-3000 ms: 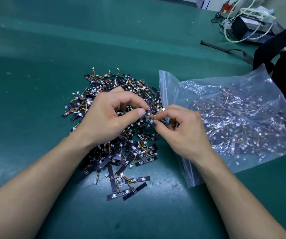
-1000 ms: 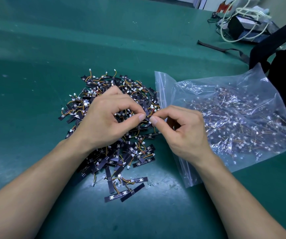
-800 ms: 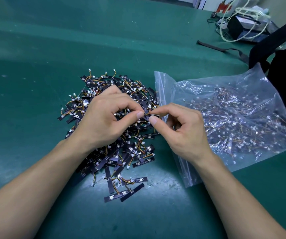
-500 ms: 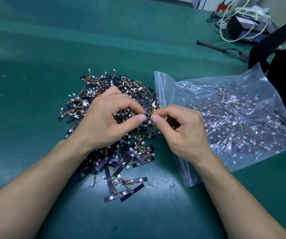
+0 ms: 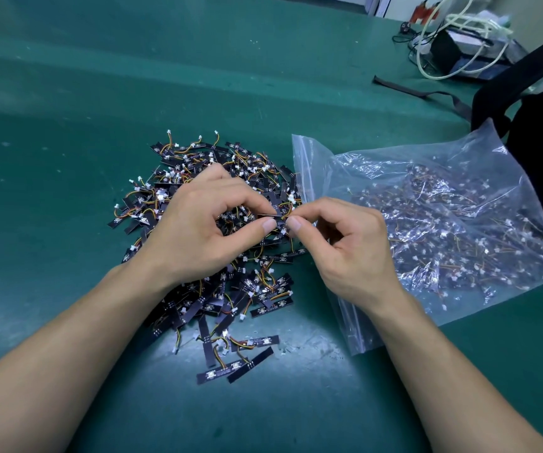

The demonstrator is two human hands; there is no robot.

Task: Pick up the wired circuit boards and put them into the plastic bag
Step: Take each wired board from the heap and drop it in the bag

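Now, with the left hand [image 5: 198, 230] and right hand [image 5: 345, 246] both pinching one wired circuit board [image 5: 279, 213] over the pile [image 5: 217, 299], just beside the mouth of the plastic bag [image 5: 309, 158], tease its wire free of neighbours before carrying it across

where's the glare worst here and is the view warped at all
Head view: crinkle glare on the plastic bag veils the boards inside. A bright pool of light falls on the green mat just below the pile of circuit boards, and the mat around it is dimmer. The mat's far bands curve, as from a wide-angle lens.
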